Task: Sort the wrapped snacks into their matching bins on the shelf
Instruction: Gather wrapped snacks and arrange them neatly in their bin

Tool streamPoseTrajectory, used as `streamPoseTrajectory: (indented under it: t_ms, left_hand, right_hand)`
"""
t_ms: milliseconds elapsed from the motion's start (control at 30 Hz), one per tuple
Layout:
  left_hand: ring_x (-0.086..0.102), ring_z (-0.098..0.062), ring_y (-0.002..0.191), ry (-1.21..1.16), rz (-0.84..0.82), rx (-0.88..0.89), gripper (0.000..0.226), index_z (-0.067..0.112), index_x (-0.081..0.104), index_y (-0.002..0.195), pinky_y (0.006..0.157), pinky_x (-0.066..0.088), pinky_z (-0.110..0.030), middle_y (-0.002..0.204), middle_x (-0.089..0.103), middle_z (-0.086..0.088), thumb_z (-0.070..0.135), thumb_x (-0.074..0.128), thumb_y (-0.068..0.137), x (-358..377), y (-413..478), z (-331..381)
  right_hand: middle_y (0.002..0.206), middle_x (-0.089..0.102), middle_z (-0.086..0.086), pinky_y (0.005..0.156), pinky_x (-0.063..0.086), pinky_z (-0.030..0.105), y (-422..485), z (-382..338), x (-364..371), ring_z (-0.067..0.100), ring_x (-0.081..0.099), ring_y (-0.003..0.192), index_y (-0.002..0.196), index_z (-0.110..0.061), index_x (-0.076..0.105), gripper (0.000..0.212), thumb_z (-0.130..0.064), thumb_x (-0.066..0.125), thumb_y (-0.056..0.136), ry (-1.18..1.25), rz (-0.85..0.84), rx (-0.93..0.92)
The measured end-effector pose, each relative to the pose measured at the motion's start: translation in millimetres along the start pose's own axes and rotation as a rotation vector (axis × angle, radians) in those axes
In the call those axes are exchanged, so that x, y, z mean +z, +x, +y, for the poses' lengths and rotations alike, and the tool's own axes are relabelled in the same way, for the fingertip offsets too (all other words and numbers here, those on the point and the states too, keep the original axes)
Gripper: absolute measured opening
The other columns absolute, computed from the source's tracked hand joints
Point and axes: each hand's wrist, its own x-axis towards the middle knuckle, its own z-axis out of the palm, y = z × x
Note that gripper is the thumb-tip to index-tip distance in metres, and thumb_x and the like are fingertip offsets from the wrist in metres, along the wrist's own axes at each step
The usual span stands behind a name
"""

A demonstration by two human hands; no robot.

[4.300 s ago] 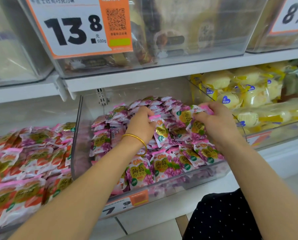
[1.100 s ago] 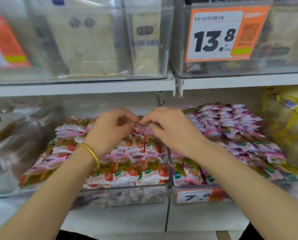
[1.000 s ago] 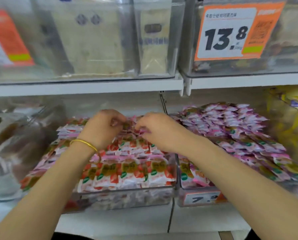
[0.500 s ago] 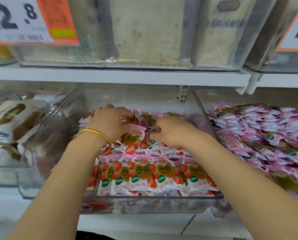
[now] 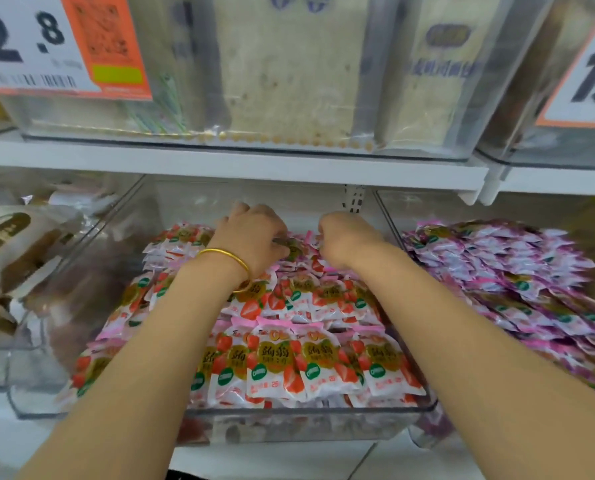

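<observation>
while sorting snacks at a shop's white shelf, a person reaches both bare arms over the near wall of the middle clear bin, which is heaped with red strawberry packets laid face up in overlapping rows, apparently so each kind can be read at a glance. to its right, a neighbouring bin holds purple packets of similar make, kept apart from the red ones by the bins' clear walls. to the left sit brown-and-white bags, and overhead an upper bin carries an orange price tag. the left hand, a gold bangle at its wrist, works at the far end of the red heap, thumb and curled fingers pinching a small wrapped snack just above the pile, probably to set it among its own kind. the right hand is just beside it, fingers curled down and hidden behind the knuckles; whether they grip anything cannot be told. most of the stock looks sorted already.
</observation>
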Motion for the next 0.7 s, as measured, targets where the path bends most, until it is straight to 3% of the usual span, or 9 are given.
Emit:
streamPoseTrajectory:
  t_ms: [100, 300, 433, 500, 600, 700]
  left_hand:
    - [0.037, -0.027, 0.122, 0.053, -0.06, -0.005, 0.032, 0.027, 0.056, 0.123, 0.099, 0.033, -0.042, 0.129, 0.052, 0.0, 0.035, 0.049, 0.093, 10, 4, 5]
    - [0.038, -0.028, 0.121, 0.001, 0.002, -0.064, 0.033, 0.022, 0.055, 0.121, 0.097, 0.034, -0.04, 0.124, 0.056, -0.004, 0.029, 0.058, 0.088, 13, 5, 6]
    - [0.042, -0.033, 0.12, 0.021, -0.034, -0.104, 0.05, 0.015, 0.048, 0.129, 0.1, 0.039, -0.043, 0.125, 0.049, -0.012, 0.029, 0.063, 0.084, 16, 6, 11]
    - [0.05, -0.034, 0.112, -0.051, -0.011, -0.118, 0.045, 0.01, 0.051, 0.126, 0.097, 0.043, -0.042, 0.123, 0.048, -0.014, 0.024, 0.062, 0.084, 13, 6, 13]
    - [0.057, -0.032, 0.095, -0.304, 0.094, -0.168, 0.029, 0.004, 0.056, 0.111, 0.079, 0.045, -0.032, 0.11, 0.054, -0.016, 0.02, 0.06, 0.087, 7, 8, 12]
    - [0.058, -0.031, 0.082, -0.736, 0.15, -0.3, 0.02, 0.004, 0.053, 0.103, 0.074, 0.049, -0.036, 0.091, 0.058, -0.014, 0.02, 0.056, 0.092, -1, 5, 13]
  right_hand:
    - [0.116, 0.056, 0.013, 0.086, 0.044, 0.036, 9, 1, 8, 0.031, 0.05, 0.111, 0.116, -0.006, 0.054, 0.03, 0.002, 0.045, 0.088, -0.051, -0.047, 0.034]
    - [0.126, 0.053, 0.015, 0.09, 0.042, 0.038, 12, -1, 14, 0.031, 0.039, 0.124, 0.124, -0.006, 0.049, 0.038, 0.002, 0.05, 0.086, -0.086, 0.073, 0.105]
    - [0.132, 0.045, 0.017, 0.096, 0.042, 0.041, 13, -1, 10, 0.033, 0.041, 0.124, 0.131, -0.004, 0.042, 0.05, -0.001, 0.058, 0.084, -0.009, 0.131, 0.135]
    - [0.129, 0.045, 0.017, 0.09, 0.048, 0.04, 13, 0, 8, 0.033, 0.05, 0.114, 0.126, -0.005, 0.042, 0.048, -0.005, 0.063, 0.084, 0.134, 0.18, 0.131]
    - [0.111, 0.052, 0.013, 0.06, 0.05, 0.03, 10, 0, 8, 0.025, 0.059, 0.086, 0.114, -0.006, 0.042, 0.038, -0.015, 0.066, 0.085, 0.455, 0.176, 0.105]
    - [0.108, 0.059, 0.014, 0.059, 0.054, 0.027, 0, -5, 10, 0.024, 0.062, 0.081, 0.123, -0.005, 0.04, 0.052, -0.026, 0.069, 0.084, 0.832, 0.156, 0.134]
